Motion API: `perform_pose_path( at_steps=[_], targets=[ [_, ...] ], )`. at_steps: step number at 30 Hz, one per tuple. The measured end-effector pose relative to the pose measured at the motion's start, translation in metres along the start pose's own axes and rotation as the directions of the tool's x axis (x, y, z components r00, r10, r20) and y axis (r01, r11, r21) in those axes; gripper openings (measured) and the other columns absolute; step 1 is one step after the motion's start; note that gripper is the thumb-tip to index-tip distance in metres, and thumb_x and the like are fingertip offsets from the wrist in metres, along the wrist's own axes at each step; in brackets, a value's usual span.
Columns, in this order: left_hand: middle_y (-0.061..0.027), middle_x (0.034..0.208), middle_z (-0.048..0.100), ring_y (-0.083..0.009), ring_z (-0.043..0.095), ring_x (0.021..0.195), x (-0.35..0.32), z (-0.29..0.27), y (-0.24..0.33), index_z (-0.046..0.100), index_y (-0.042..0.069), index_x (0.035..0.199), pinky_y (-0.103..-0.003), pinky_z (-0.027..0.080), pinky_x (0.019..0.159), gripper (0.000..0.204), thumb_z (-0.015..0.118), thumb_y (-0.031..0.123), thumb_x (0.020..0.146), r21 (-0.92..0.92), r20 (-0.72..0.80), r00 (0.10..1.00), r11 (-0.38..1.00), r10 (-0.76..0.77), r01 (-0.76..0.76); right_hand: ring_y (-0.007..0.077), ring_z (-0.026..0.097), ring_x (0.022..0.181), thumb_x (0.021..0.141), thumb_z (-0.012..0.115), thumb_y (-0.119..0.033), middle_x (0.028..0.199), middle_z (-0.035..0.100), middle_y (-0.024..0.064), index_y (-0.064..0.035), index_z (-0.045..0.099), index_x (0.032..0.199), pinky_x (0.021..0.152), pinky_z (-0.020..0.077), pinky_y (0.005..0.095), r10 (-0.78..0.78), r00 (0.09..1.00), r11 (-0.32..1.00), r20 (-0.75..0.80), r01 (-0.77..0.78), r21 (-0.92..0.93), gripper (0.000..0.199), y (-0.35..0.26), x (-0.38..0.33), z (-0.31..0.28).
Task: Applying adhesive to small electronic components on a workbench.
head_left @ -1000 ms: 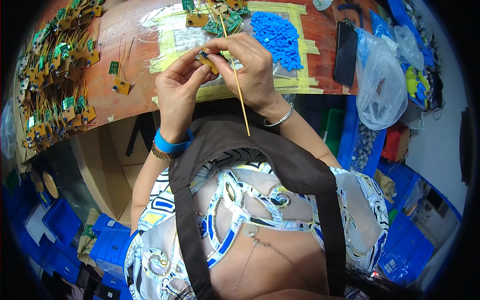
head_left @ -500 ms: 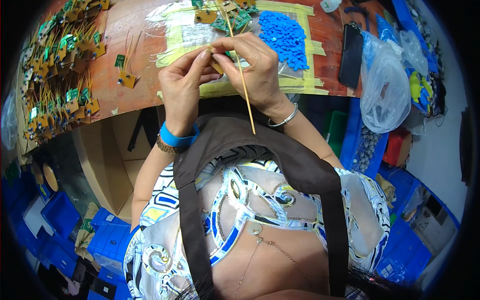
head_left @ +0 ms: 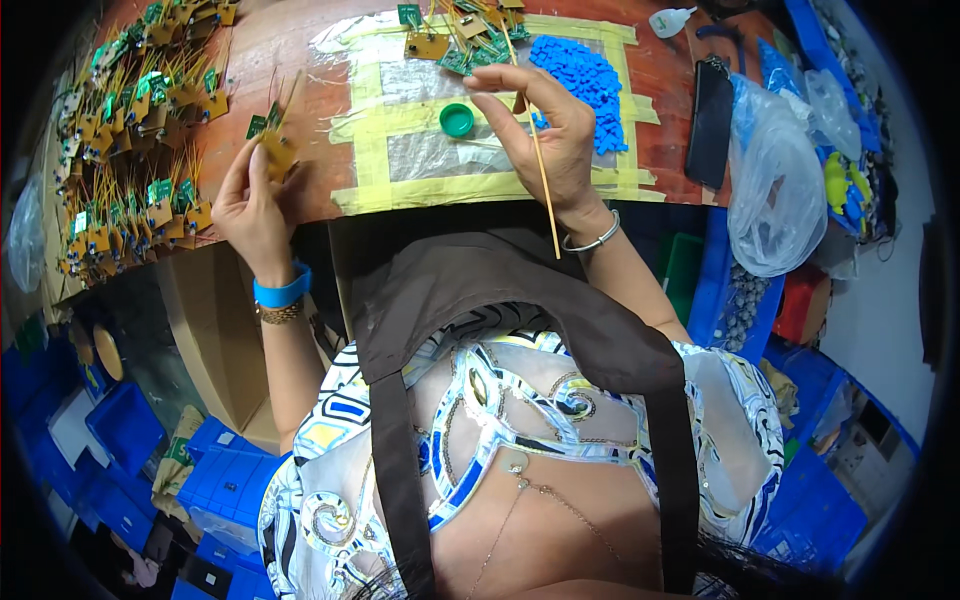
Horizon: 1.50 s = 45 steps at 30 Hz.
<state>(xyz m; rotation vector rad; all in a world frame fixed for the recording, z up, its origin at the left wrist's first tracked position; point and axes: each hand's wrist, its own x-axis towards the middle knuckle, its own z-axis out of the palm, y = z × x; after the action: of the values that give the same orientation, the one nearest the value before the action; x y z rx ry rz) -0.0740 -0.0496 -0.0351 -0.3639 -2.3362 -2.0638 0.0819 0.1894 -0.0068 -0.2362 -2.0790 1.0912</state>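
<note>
At the table's left part, my left hand pinches a small brown circuit board at its edge; the board is blurred. A green board with thin wires shows just beyond it. My right hand holds a thin wooden stick against its fingers, with thumb and forefinger apart. Left of the right hand, a round green cap lies on the taped plastic sheet. Beyond that hand is a pile of small blue pieces. Several green and brown boards lie at the sheet's far edge.
Rows of wired circuit boards cover the table's far left. On the right are a black phone, a clear plastic bag and a small white bottle. A cardboard box stands below the table edge.
My hands have come apart. The left one has moved left with the brown board, and the right one has shifted slightly right with the stick. The green cap now shows fully.
</note>
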Motion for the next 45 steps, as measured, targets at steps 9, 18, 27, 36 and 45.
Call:
perform_pose_path(
  at_steps=[9,18,27,36,45],
  targets=[
    [-0.0166,0.103,0.062,-0.0309,0.054,0.098,0.012,0.093,0.025,0.069,0.004,0.096,-0.039,0.042,0.086,0.025,0.074,0.021,0.079,0.497,0.312,0.823,0.657,0.474,-0.567,0.0148,0.062,0.078,0.1,0.049,-0.027,0.085,0.067,0.0106,0.0016,0.067,0.106,0.067,0.0459,0.0256,0.118,0.989,0.977,0.088,-0.132,0.17,0.034,-0.008,-0.017,-0.01],
    [-0.018,0.094,0.064,-0.0321,0.056,0.092,0.043,0.136,-0.013,0.067,0.002,0.09,-0.039,0.045,0.083,0.027,0.074,0.025,0.078,0.53,0.406,0.859,0.686,0.31,-0.499,0.0147,0.058,0.07,0.102,0.041,-0.035,0.08,0.063,0.0097,0.0026,0.067,0.097,0.064,0.0464,0.0258,0.18,0.955,0.961,0.236,-0.222,0.165,0.046,0.009,-0.034,-0.012],
    [-0.01,0.091,0.069,-0.014,0.067,0.076,0.007,0.093,0.005,0.061,-0.006,0.109,-0.025,0.058,0.065,0.02,0.059,0.004,0.092,-0.228,0.198,0.974,0.972,0.109,-0.062,0.0147,0.059,0.063,0.102,0.045,-0.025,0.08,0.067,0.0095,0.0027,0.066,0.092,0.06,0.047,0.0259,0.16,0.952,0.982,0.261,-0.18,0.054,0.037,0.018,-0.038,-0.005],
    [-0.0098,0.086,0.069,-0.0137,0.067,0.075,-0.025,0.092,0.012,0.066,-0.007,0.107,-0.025,0.057,0.066,0.019,0.06,0.003,0.092,-0.017,0.196,0.952,0.971,0.237,-0.238,0.0127,0.059,0.075,0.103,0.038,-0.035,0.09,0.068,0.011,0.0043,0.065,0.1,0.067,0.0441,0.0228,0.248,0.934,0.854,0.258,-0.337,0.397,0.048,0.0,-0.031,-0.013],
    [-0.0084,0.094,0.064,-0.0154,0.066,0.082,-0.039,0.092,0.042,0.057,-0.008,0.12,-0.027,0.056,0.078,0.033,0.062,0.003,0.09,-0.289,0.512,0.827,0.86,-0.232,0.421,0.0107,0.058,0.076,0.103,0.036,-0.04,0.091,0.068,0.0094,0.0022,0.066,0.1,0.064,0.042,0.0212,0.243,0.94,0.838,0.238,-0.327,0.437,0.051,-0.01,-0.022,0.0]
  ],
)
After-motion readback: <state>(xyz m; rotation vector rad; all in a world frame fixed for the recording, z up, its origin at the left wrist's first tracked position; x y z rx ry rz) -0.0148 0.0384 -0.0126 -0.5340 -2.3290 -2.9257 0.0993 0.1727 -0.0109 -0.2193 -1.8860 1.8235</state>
